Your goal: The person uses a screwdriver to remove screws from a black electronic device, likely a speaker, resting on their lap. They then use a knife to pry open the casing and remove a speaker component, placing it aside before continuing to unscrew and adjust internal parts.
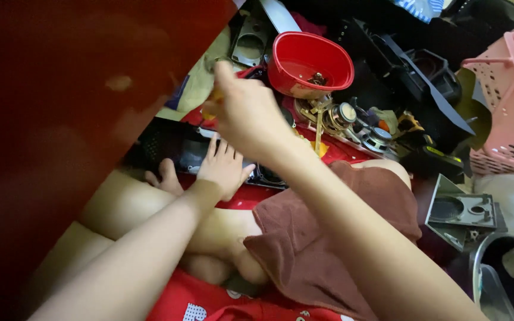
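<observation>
Red plastic shows first: a red bowl [310, 62] sits on the messy floor with some small metal bits inside it. The person sits on the floor with bare legs and a brown towel [328, 238] over one leg.

The right hand [245, 113] is lifted up, just in front of the bowl. Its fingers are curled tight around a small yellow thing [214, 98]. Only a tiny bit of the yellow thing peeks out, so I cannot tell what it is.

The left hand [224, 167] is lower down. It is open, with the fingers spread flat, and it presses on a black box part [179, 151] that lies in front of the knees. The yellow thing is up in the air above this black part.

Round metal speaker parts [343, 116] lie in a pile beside the bowl. A pink basket [510, 101] with holes stands far off to the right side. A grey plastic piece [462, 211] with round holes lies near the towel. A big dark red blur [60, 148] covers the left side of the view.
</observation>
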